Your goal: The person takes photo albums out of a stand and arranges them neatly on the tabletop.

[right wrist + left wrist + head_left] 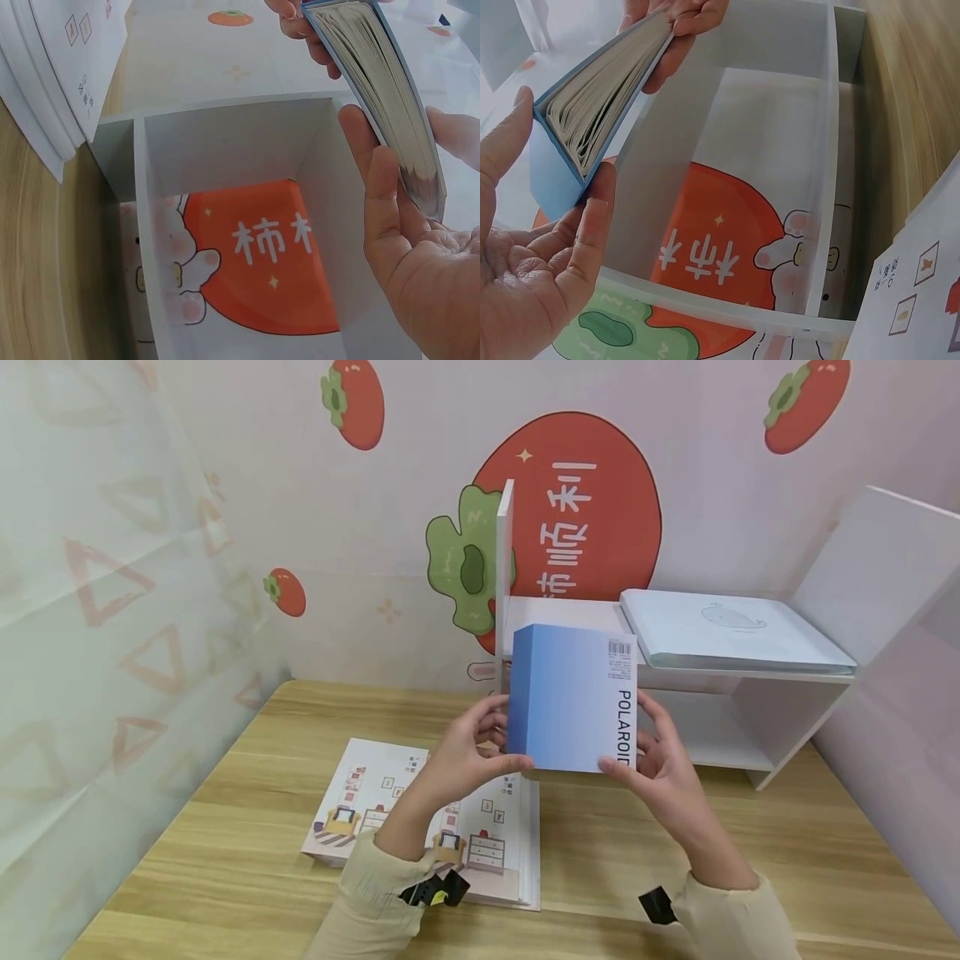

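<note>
A blue photo album [573, 702] lettered POLAROID is held up in front of a white desktop shelf [504, 560]. My left hand [457, 756] grips its left side, thumb on the near lower corner and fingers behind. The right hand [667, 777] holds the right side, its thumb pressing the lower right corner. In the left wrist view the album [544, 169] shows its closed covers and the edges of many pages. The same pages [375, 82] appear in the right wrist view, resting above my right fingers and palm.
Two stacks of white books with furniture drawings [487, 827] lie on the wooden table [210, 827], left of centre. A pale book with a whale drawing [735, 627] lies flat on the shelf's upper board. Behind stands a wall [405, 527] with persimmon prints.
</note>
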The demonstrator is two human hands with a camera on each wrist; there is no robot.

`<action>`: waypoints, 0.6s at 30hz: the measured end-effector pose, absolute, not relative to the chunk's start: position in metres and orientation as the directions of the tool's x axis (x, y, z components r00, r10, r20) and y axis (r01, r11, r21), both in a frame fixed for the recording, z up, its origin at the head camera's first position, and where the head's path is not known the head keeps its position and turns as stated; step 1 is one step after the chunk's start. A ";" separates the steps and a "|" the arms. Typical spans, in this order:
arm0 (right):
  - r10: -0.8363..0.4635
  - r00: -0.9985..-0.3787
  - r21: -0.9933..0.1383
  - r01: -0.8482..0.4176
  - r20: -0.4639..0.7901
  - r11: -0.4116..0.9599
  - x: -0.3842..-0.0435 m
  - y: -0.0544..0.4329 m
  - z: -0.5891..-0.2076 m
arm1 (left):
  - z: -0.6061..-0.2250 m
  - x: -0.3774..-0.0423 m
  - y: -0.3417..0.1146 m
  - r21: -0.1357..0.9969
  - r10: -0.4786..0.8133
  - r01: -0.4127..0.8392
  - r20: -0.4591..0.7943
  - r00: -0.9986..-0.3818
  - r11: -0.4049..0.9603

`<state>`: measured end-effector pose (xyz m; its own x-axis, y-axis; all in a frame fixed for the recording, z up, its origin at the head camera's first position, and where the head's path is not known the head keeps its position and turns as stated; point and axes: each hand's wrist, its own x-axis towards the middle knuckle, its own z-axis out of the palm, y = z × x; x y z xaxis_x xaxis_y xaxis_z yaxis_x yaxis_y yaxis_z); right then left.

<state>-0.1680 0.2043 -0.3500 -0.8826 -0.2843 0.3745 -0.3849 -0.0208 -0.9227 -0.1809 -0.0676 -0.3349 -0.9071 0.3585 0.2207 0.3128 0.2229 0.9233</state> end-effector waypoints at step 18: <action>-0.308 -0.836 -0.887 -0.458 0.453 -0.062 -0.153 0.211 -0.346 | -0.339 -0.169 -0.068 0.928 0.370 0.315 0.227 -0.901 0.199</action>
